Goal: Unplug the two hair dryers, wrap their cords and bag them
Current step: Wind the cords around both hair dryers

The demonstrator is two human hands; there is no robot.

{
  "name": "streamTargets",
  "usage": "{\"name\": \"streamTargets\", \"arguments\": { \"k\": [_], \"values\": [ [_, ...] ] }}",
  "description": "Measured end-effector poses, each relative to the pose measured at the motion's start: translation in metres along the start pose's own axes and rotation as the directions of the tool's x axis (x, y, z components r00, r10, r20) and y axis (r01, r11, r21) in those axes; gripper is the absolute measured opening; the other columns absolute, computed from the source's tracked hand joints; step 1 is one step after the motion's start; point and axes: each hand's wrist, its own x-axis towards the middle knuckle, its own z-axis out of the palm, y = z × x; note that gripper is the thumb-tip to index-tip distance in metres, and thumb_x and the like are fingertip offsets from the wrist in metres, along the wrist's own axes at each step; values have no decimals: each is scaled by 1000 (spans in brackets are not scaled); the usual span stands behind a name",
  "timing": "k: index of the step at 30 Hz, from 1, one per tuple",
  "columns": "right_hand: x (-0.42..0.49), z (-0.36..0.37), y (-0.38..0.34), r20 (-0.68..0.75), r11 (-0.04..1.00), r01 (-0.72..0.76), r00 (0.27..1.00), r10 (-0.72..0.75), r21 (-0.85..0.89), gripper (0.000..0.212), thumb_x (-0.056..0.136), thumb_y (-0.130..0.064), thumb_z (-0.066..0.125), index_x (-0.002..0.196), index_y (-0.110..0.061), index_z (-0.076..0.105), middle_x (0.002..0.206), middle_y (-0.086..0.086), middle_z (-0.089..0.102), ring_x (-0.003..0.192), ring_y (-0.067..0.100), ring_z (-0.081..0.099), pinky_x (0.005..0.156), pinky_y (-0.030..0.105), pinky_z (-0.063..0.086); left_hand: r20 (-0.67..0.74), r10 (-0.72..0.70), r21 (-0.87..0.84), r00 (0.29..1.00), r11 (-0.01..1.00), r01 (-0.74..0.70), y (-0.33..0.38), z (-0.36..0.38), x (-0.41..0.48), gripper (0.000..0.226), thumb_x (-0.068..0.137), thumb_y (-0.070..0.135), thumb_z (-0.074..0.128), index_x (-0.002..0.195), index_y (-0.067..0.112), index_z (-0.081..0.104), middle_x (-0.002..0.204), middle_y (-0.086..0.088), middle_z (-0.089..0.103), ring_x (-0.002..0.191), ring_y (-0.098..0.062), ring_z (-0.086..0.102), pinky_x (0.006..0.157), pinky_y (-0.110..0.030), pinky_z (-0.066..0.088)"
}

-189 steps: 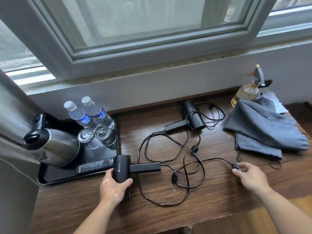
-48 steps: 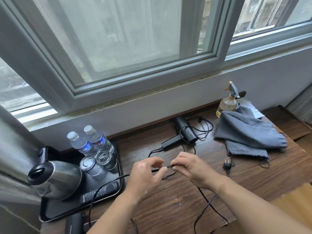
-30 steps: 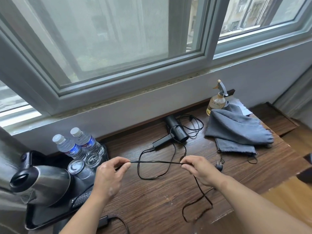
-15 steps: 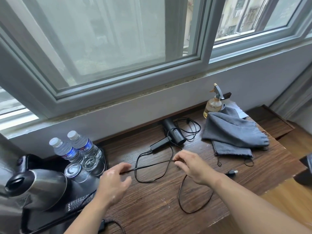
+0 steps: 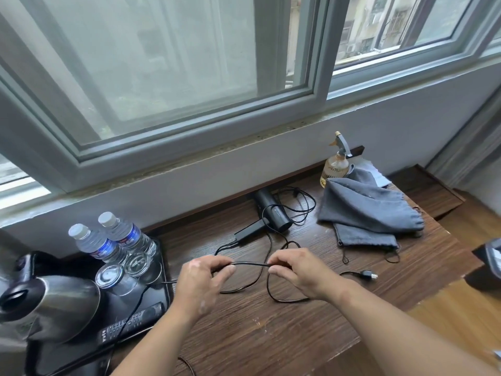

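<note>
My left hand (image 5: 202,283) and my right hand (image 5: 296,272) both pinch a black cord (image 5: 250,264), which is stretched short between them above the wooden desk. Loops of that cord hang below and rest on the wood. Its plug (image 5: 368,275) lies free on the desk to the right of my right hand. One black hair dryer (image 5: 272,214) lies by the wall with its own cord coiled beside it. Two grey drawstring bags (image 5: 366,213) lie stacked at the right. The dryer belonging to the held cord is out of view at the bottom left.
A black tray (image 5: 162,270) at the left holds two water bottles (image 5: 108,240), upturned glasses, a steel kettle (image 5: 46,302) and a remote (image 5: 130,325). A spray bottle (image 5: 336,164) stands by the wall behind the bags. The desk's front edge runs near my forearms.
My hands have come closer together along the cord, the left hand closing on it. The plug has slid left across the desk toward my right hand as cord is gathered.
</note>
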Motion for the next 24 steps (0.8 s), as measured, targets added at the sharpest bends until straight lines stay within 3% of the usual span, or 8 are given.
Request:
{"name": "streamTargets", "arguments": {
  "k": [7, 12, 16, 20, 24],
  "values": [
    [-18, -11, 32, 87, 995, -49, 995, 57, -92, 26, 93, -51, 59, 99, -28, 70, 93, -16, 68, 87, -1, 58, 84, 25, 49, 34, -28, 25, 999, 999, 27, -20, 5, -6, 6, 83, 30, 81, 90, 30, 81, 85, 21, 73, 82, 11, 64, 72, 4, 38],
    [-28, -27, 58, 110, 960, -50, 990, 83, -276, 29, 93, -57, 57, 101, -31, 69, 96, -14, 66, 95, 3, 58, 93, 26, 36, 27, -66, 50, 997, 997, 65, -38, 5, -8, 4, 82, 30, 81, 86, 31, 82, 77, 20, 72, 85, 16, 61, 69, 2, 38],
    [-36, -41, 83, 81, 938, -112, 986, 146, -329, 27, 92, -54, 59, 100, -30, 68, 96, -14, 67, 94, 6, 60, 93, 33, 42, 20, -112, 98, 994, 989, 109, -54, 2, -8, 6, 81, 33, 82, 84, 37, 80, 78, 18, 74, 76, 3, 67, 69, -3, 39],
    [-37, -55, 95, 42, 938, -165, 982, 186, -304, 18, 92, -46, 64, 98, -29, 68, 95, -13, 66, 94, 8, 60, 90, 32, 46, 26, -134, 144, 991, 981, 129, -62, 9, -6, 8, 80, 34, 82, 87, 32, 82, 84, 15, 77, 82, -5, 70, 78, -23, 53],
    [-33, -63, 103, 13, 945, -185, 981, 196, -269, 16, 93, -37, 66, 100, -22, 69, 94, -10, 60, 93, 9, 56, 84, 20, 41, 12, -71, 326, 997, 943, 63, -61, 27, -6, 17, 84, 45, 76, 99, 37, 79, 95, 14, 77, 88, -10, 71, 88, -36, 54]
  ]
}}
